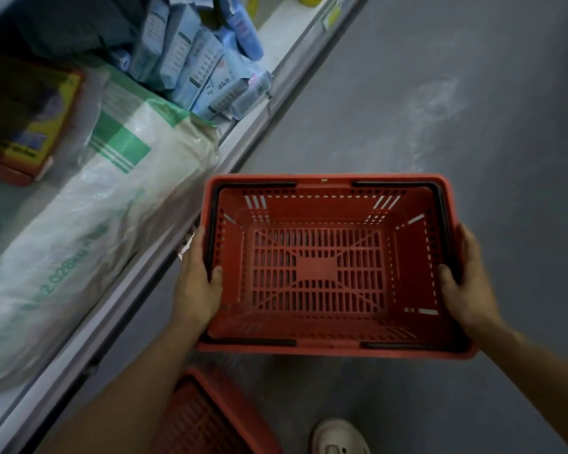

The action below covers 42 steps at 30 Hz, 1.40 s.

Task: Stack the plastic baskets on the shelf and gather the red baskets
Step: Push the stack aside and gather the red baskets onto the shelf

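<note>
I hold an empty red basket (325, 267) level above the grey floor, its slotted bottom facing me and its black handles folded down along the rim. My left hand (199, 280) grips its left rim, thumb inside. My right hand (466, 283) grips the right rim the same way. A second red basket (210, 417) lies on the floor below, near the bottom edge, partly hidden by my left forearm.
A low white shelf (253, 126) runs diagonally along the left. On it lie a large white-and-green sack (105, 198), blue packets (204, 70) and a yellow-red box (23, 119). Grey floor (456, 109) spreads to the right. A white shoe (338, 437) shows at the bottom.
</note>
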{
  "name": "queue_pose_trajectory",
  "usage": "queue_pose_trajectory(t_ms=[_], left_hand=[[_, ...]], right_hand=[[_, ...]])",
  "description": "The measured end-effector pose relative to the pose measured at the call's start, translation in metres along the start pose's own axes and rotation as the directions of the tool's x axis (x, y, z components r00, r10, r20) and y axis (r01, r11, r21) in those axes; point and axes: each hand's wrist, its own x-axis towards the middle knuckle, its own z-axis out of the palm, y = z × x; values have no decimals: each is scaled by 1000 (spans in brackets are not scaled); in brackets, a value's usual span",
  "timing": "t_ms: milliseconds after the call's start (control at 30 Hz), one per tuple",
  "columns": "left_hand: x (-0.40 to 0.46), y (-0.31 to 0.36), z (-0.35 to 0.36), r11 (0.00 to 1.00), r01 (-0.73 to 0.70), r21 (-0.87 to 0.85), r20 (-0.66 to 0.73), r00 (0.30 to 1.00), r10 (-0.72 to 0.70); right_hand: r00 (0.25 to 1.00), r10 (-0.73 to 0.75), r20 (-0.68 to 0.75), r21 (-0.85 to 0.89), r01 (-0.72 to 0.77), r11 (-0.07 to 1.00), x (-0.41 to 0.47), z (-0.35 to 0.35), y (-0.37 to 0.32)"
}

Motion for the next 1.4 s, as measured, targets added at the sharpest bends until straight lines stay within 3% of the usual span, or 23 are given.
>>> queue_pose_trajectory(t_ms=[467,733,933,1100,1267,1400], left_hand=[[-69,18,-64,961,153,-230,-64,983,-171],[-168,68,-174,944,75,-321,-177,975,-137],[-269,70,-255,922,97,-374,-275,938,-210],[-353,30,-298,912,164,-375,-325,899,-295],[-424,-16,-312,877,279,-390,-411,800,-437],[-463,-51,-306,847,295,-443,-456,739,-495]], right_hand=[[989,121,-89,35,-118,992,-62,-69,-78],[993,-23,-117,20,26,999,-162,-140,-167],[987,-133,-87,-47,129,991,-243,-154,-218],[981,-188,51,-30,190,981,-293,-121,-246],[954,-216,210,-30,227,974,-320,-57,-253],[910,-250,330,-5,266,964,-336,-7,-253]])
